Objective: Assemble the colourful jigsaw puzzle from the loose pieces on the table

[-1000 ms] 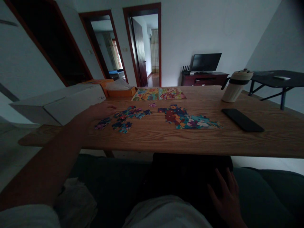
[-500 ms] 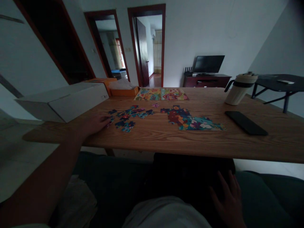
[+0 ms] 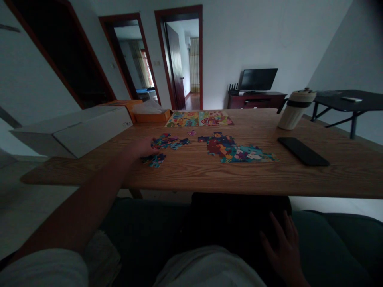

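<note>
Over the left side of a heap of loose jigsaw pieces (image 3: 167,141) reaches my left hand (image 3: 144,148). Its fingertips meet the pieces, but blur and dim light hide how the fingers are set and whether a piece is in them. Just below that hand lies a smaller cluster of jigsaw pieces (image 3: 157,160). To the right is a partly joined jigsaw puzzle (image 3: 236,149) with dark blue, brown and teal areas. My right hand (image 3: 284,243) rests on my dark-clothed lap with its fingers spread, holding nothing.
A white box (image 3: 86,129) and an orange tissue box (image 3: 152,115) stand at the table's left. Colourful picture sheets (image 3: 199,118) lie at the back. On the right are a black phone (image 3: 302,151) and a cream travel mug (image 3: 295,111). A lone pink piece (image 3: 191,132) lies mid-table.
My left hand has moved right and slightly away from me, from the heap's left edge onto the pieces. The view has shifted slightly. My right hand stays on my lap.
</note>
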`<state>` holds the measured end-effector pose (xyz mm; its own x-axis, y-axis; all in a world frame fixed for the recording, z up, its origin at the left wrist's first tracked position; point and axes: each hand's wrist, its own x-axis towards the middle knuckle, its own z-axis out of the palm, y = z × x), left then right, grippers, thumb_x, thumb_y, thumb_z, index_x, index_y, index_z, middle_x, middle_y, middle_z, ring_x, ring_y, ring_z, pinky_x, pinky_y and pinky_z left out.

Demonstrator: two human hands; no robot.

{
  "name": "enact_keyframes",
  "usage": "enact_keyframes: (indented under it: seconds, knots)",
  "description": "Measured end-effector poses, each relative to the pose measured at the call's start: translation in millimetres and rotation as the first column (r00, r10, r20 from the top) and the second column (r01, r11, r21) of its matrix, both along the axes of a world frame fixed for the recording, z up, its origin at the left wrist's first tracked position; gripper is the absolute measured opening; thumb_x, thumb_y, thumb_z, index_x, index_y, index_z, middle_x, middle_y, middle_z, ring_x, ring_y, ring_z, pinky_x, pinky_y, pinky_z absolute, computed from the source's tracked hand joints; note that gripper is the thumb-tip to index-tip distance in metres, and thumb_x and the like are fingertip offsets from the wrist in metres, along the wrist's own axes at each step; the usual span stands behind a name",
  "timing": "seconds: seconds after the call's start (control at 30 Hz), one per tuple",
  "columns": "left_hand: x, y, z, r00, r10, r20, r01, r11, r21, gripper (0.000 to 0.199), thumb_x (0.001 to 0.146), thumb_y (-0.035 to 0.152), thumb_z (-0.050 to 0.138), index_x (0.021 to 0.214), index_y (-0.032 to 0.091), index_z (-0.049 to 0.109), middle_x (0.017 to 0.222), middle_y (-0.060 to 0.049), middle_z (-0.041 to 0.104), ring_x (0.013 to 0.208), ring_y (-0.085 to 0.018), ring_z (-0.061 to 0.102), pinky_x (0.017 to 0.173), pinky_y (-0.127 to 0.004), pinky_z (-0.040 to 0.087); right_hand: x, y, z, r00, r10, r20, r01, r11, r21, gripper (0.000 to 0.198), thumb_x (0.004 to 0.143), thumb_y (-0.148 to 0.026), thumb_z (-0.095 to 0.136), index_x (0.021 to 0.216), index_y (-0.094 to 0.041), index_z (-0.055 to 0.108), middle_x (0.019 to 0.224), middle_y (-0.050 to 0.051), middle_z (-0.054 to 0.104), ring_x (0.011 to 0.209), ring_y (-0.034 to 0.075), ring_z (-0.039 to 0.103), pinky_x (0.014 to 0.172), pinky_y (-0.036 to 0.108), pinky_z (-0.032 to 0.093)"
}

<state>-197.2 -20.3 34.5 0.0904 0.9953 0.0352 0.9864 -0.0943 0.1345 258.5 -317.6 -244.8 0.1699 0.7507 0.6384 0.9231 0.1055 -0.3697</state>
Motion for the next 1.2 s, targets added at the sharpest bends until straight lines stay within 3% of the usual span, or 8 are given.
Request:
enact_keyframes:
  seconds: [0.17, 0.3, 0.4, 0.5, 0.67, 0.77, 0.97, 1.2]
  knots:
    - [-3, -12, 11.4, 0.998, 0.037, 0.045, -0.037, 0.999, -0.003, 0.09, 0.071, 0.045, 0.08, 0.149, 0.023, 0.041, 0.13, -0.012, 0.068, 0.108, -0.031, 0.067, 0.083, -0.033, 0.051, -1, 1, 0, 1.0, 0.002, -0.012, -0.002, 1.0, 0.004, 0.073, 0.096, -0.042, 0.056, 0.161, -0.035, 0.023, 0.17, 0.008, 0.011, 0.148, 0.045, 0.024, 0.108, 0.073, 0.033]
    - [20, -20, 32.4, 0.997, 0.018, 0.074, -0.023, 0.997, 0.068, 0.076, 0.078, 0.045, 0.072, 0.145, 0.02, 0.044, 0.11, -0.007, 0.074, 0.097, -0.027, 0.069, 0.081, -0.032, 0.051, -1, 1, 0, 1.0, -0.003, -0.003, 0.003, 1.0, 0.004, 0.074, 0.096, -0.042, 0.056, 0.161, -0.034, 0.023, 0.17, 0.009, 0.011, 0.148, 0.046, 0.024, 0.108, 0.074, 0.033]
    - [67, -20, 39.6, 0.992, -0.091, 0.086, 0.084, 0.993, 0.086, 0.058, 0.085, 0.049, 0.064, 0.134, 0.02, 0.053, 0.109, -0.007, 0.074, 0.092, -0.024, 0.069, 0.08, -0.032, 0.051, -1, 1, 0, 1.0, -0.012, -0.004, 0.012, 1.0, 0.0, 0.073, 0.096, -0.043, 0.055, 0.161, -0.034, 0.023, 0.17, 0.009, 0.011, 0.148, 0.046, 0.024, 0.108, 0.073, 0.033]
    - [127, -13, 30.5, 0.964, -0.264, 0.027, 0.262, 0.962, 0.078, 0.046, 0.087, 0.044, 0.062, 0.125, 0.019, 0.061, 0.117, -0.011, 0.071, 0.102, -0.026, 0.067, 0.086, -0.034, 0.05, -1, 1, 0, 1.0, -0.016, 0.002, 0.016, 1.0, -0.004, 0.073, 0.097, -0.043, 0.054, 0.161, -0.034, 0.023, 0.17, 0.008, 0.012, 0.148, 0.045, 0.024, 0.109, 0.073, 0.033]
    - [189, 7, -2.3, 0.973, -0.226, 0.049, 0.224, 0.973, 0.049, 0.056, 0.083, 0.057, 0.065, 0.12, 0.015, 0.062, 0.121, -0.017, 0.069, 0.106, -0.033, 0.066, 0.088, -0.04, 0.051, 2, 0, -1, 1.0, -0.01, 0.004, 0.01, 1.0, -0.002, 0.073, 0.096, -0.042, 0.055, 0.161, -0.035, 0.022, 0.17, 0.008, 0.011, 0.149, 0.044, 0.024, 0.108, 0.072, 0.034]
    - [186, 14, -17.7, 0.971, -0.237, 0.027, 0.232, 0.965, 0.123, 0.06, 0.089, 0.064, 0.054, 0.122, 0.014, 0.062, 0.124, -0.02, 0.067, 0.115, -0.036, 0.062, 0.094, -0.044, 0.049, 2, -1, 0, 1.0, -0.016, -0.001, 0.016, 1.0, -0.009, 0.073, 0.097, -0.042, 0.054, 0.162, -0.034, 0.022, 0.17, 0.008, 0.011, 0.149, 0.044, 0.023, 0.108, 0.072, 0.034]
    - [156, 17, -26.2, 0.871, -0.488, -0.048, 0.491, 0.865, 0.102, 0.04, 0.094, 0.048, 0.055, 0.122, 0.023, 0.069, 0.139, -0.01, 0.061, 0.133, -0.031, 0.052, 0.112, -0.041, 0.037, 1, 0, 1, 1.0, 0.0, -0.004, 0.0, 1.0, 0.002, 0.074, 0.096, -0.042, 0.056, 0.161, -0.035, 0.023, 0.17, 0.008, 0.01, 0.149, 0.045, 0.023, 0.109, 0.072, 0.033]
    - [162, 29, -35.1, 0.851, -0.508, -0.137, 0.523, 0.844, 0.121, 0.042, 0.098, 0.051, 0.049, 0.121, 0.024, 0.073, 0.136, -0.011, 0.064, 0.139, -0.03, 0.046, 0.116, -0.042, 0.031, 1, 1, 0, 1.0, -0.011, -0.001, 0.011, 1.0, -0.004, 0.073, 0.096, -0.042, 0.055, 0.161, -0.034, 0.024, 0.17, 0.008, 0.011, 0.149, 0.045, 0.022, 0.109, 0.072, 0.034]
